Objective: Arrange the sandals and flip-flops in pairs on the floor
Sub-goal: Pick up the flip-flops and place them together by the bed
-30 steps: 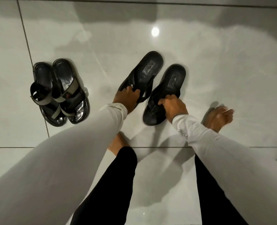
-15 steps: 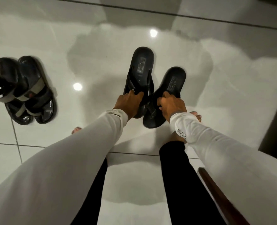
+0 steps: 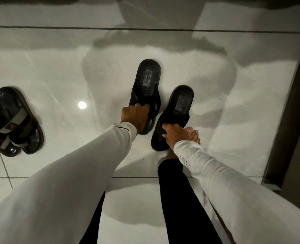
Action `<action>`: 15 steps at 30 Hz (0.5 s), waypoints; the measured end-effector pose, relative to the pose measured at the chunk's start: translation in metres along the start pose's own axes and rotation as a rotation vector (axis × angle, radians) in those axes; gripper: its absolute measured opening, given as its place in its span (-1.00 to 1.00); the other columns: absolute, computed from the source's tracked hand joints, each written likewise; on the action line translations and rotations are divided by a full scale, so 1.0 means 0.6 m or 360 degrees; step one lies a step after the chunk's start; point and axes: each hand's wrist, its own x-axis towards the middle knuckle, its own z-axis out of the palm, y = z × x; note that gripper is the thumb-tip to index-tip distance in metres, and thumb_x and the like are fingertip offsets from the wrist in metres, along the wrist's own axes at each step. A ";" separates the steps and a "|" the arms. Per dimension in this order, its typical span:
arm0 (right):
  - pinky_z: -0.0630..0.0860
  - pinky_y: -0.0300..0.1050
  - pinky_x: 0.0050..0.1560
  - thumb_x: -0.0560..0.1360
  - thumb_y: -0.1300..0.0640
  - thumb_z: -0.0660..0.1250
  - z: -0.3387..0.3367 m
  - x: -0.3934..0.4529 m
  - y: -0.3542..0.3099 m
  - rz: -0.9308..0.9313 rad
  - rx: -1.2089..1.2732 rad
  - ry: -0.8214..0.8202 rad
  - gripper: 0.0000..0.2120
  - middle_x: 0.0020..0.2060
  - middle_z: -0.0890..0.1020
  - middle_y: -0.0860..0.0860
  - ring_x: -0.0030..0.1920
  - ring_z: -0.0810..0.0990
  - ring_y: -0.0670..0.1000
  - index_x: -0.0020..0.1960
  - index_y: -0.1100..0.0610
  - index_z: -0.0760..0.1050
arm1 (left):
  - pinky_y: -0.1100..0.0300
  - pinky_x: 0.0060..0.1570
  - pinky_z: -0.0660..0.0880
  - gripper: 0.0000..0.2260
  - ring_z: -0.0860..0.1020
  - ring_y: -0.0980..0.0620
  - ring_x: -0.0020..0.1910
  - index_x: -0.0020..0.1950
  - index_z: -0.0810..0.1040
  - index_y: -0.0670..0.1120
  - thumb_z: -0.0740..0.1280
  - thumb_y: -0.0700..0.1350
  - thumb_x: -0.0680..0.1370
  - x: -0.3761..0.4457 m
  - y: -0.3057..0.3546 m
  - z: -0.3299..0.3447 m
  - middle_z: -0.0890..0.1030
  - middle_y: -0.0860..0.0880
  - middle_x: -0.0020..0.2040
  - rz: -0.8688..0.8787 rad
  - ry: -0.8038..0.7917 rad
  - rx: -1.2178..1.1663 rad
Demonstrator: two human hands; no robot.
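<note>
From the head view I see the left hand [image 3: 136,115] curled around the straps of one black flip-flop [image 3: 146,88], and the right hand [image 3: 172,133] closed on the straps of the other flip-flop [image 3: 174,117]. Taking the left flip-flop as my landmark, its mate sits just to its right and a little nearer to me, their edges close or touching — I cannot tell which. Each has a rectangular heel label, too blurred to read. Well to the left of the landmark, at the frame edge, a pair of dark sandals [image 3: 13,124] with grey straps stands side by side on the glossy white tiled floor [image 3: 57,67]. The right white sleeve [image 3: 207,166] carries small dark lettering at the cuff — not legible. A bare foot [image 3: 194,136] shows just beside the right hand.
</note>
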 end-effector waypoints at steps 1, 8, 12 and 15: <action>0.45 0.05 0.06 0.58 0.17 0.23 -0.004 -0.001 0.002 -0.0005 -0.0031 0.0066 -0.78 0.10 0.60 0.14 0.11 0.59 0.27 0.21 0.07 0.46 | -0.05 0.01 0.51 -0.78 0.63 -0.27 0.02 0.22 0.46 -0.06 0.24 -0.05 0.59 0.001 0.001 -0.004 0.64 -0.17 0.05 0.0006 -0.0003 0.0025; 0.56 0.08 0.00 0.54 0.17 0.27 -0.080 0.039 0.053 -0.0100 -0.0156 0.0308 -0.64 0.10 0.52 0.15 0.06 0.61 0.25 0.33 0.05 0.40 | -0.08 0.04 0.52 -0.72 0.63 -0.27 0.04 0.29 0.42 -0.05 0.27 -0.11 0.58 0.033 0.046 -0.051 0.62 -0.18 0.08 0.0091 0.0123 0.0055; 0.57 0.09 -0.04 0.54 0.20 0.26 -0.124 0.052 0.099 -0.0074 -0.0210 0.0372 -0.63 0.15 0.47 0.17 0.08 0.58 0.27 0.34 0.08 0.41 | -0.08 0.05 0.53 -0.70 0.63 -0.27 0.04 0.31 0.42 -0.02 0.27 -0.10 0.58 0.067 0.091 -0.072 0.62 -0.17 0.09 0.0149 0.0195 0.0034; 0.58 0.12 -0.01 0.54 0.20 0.23 -0.147 0.054 0.141 -0.0034 -0.0232 0.0378 -0.63 0.20 0.43 0.19 0.09 0.55 0.30 0.35 0.09 0.40 | -0.08 0.04 0.55 -0.70 0.64 -0.25 0.04 0.32 0.42 -0.01 0.27 -0.08 0.59 0.089 0.129 -0.076 0.62 -0.17 0.10 0.0205 0.0216 0.0044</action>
